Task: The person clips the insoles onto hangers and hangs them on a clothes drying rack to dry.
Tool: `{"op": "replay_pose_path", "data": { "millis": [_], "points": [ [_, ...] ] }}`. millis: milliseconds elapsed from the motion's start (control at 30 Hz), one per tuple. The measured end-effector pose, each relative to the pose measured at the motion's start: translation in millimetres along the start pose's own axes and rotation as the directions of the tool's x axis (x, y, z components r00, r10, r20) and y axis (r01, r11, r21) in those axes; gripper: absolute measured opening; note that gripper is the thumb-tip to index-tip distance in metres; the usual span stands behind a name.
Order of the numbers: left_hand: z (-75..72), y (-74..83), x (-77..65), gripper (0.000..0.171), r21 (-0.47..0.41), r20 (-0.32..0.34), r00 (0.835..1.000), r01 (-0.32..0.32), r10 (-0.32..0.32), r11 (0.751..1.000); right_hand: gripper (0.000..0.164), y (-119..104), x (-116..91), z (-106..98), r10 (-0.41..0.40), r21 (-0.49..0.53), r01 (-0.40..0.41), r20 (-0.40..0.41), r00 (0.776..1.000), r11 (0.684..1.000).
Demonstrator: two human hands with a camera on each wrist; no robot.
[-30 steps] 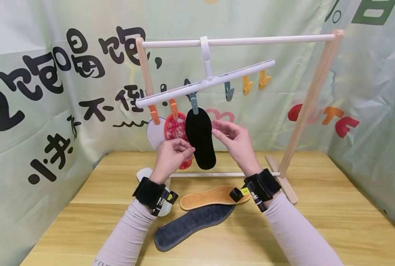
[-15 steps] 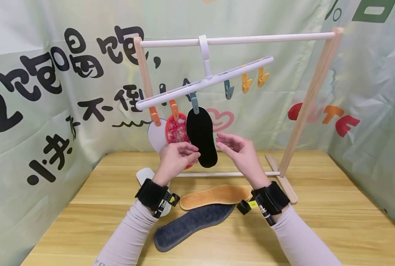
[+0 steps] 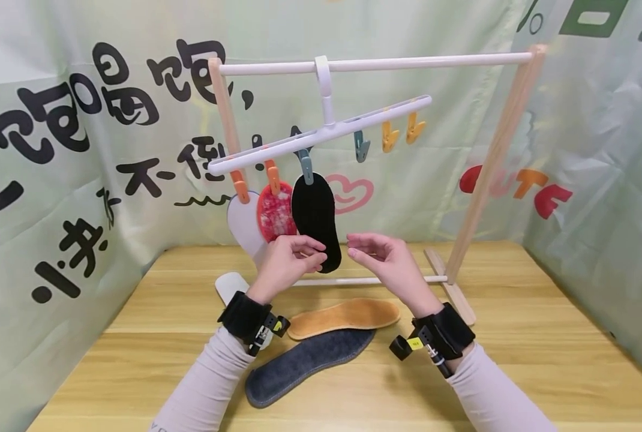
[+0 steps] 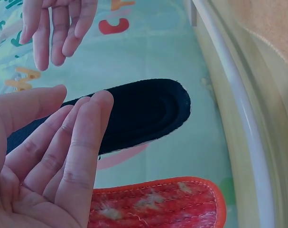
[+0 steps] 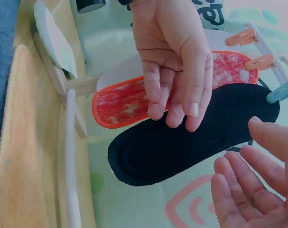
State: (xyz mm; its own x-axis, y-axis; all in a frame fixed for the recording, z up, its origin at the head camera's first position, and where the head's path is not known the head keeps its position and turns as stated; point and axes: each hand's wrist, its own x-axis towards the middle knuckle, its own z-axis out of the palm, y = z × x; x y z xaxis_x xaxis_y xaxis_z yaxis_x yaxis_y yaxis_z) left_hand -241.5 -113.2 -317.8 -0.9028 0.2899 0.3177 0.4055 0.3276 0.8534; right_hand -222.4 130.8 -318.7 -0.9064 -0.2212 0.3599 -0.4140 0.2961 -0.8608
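A black insole hangs toe-down from a blue-grey clip on the tilted white hanger. My left hand is in front of its lower left edge, fingers loosely bent; in the left wrist view the thumb and fingertips stand apart with nothing between them. On the insole's other side is my right hand, relaxed, a gap between its fingertips and the edge. Behind hang a red insole with orange trim and a pale insole, each from an orange clip; my left hand partly hides both.
A wooden rack with a white top rod bears the hanger. Another blue-grey clip and two yellow clips hang bare. On the table lie a tan insole, a dark grey insole and a white one.
My right hand has drawn away from the black insole's right edge and moved down. My left hand has dropped slightly toward its lower end. The insole stays hanging from its clip.
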Motion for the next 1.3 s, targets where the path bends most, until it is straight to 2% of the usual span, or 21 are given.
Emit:
{"op": "replay_pose_path", "data": {
  "millis": [467, 700, 1000, 1300],
  "points": [
    [3.7, -1.6, -1.6, 0.018, 0.057, 0.057, 0.998, 0.033, -0.036, 0.998, 0.029, 1.6, -10.2, -3.8, 0.011, -0.081, -0.005, 0.073, 0.997, 0.997],
    [6.6, -4.5, -1.8, 0.015, 0.133, 0.061, 0.998, 0.024, -0.032, 0.991, 0.026, 5.8, -16.7, -8.9, 0.006, -0.129, 0.011, 0.134, 0.991, 0.992],
    [11.2, -8.6, 0.0, 0.019, 0.105, 0.102, 0.993, 0.043, -0.054, 0.994, 0.022, 7.0, -22.2, -13.5, 0.009, -0.226, 0.041, 0.216, 0.976, 0.973],
    [14.0, -11.7, -0.3, 0.019, 0.179, 0.122, 0.992, 0.014, -0.036, 0.984, 0.021, 6.5, -24.0, -12.0, 0.007, -0.233, 0.053, 0.25, 0.968, 0.971]
  ]
}}
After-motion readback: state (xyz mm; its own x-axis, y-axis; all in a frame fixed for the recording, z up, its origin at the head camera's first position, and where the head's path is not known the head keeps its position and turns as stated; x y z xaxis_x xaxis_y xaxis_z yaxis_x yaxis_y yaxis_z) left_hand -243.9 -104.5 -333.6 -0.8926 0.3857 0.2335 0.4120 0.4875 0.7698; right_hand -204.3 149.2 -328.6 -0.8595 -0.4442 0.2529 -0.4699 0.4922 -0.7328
